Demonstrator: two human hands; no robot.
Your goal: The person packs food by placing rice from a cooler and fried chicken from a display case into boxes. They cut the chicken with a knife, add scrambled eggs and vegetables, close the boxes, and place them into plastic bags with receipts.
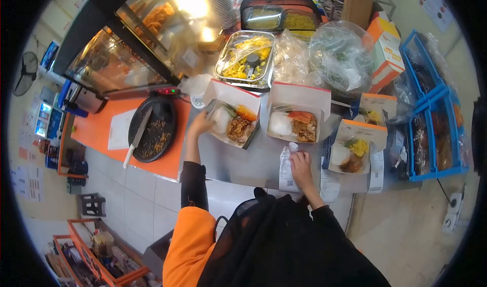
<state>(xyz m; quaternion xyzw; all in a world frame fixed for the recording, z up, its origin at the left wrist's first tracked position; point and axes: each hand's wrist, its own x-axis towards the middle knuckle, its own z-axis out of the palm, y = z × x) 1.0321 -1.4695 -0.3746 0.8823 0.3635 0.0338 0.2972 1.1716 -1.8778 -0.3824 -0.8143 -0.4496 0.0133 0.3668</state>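
Observation:
My left hand [201, 123] is at the left wall of an open takeaway box [235, 143], its fingertips closed on the edge beside the rice. In that box lie white rice, greens, orange shreds and brown chopped meat. My right hand [301, 164] has its fingers curled on a printed receipt [286, 173] at the counter's front edge. Just above it stands a second open takeaway box [324, 100] with rice, a red topping and brown meat. To the right, a third open box [350, 130] holds rice, yellow food and a brown piece.
A black round board [170, 130] with a knife [138, 139] lies at left. Behind are a lit food warmer [116, 28], a glass tray of yellow food [219, 69] and plastic-wrapped greens [341, 56]. Blue crates [431, 175] stand at right; more receipts [376, 171] hang off the counter.

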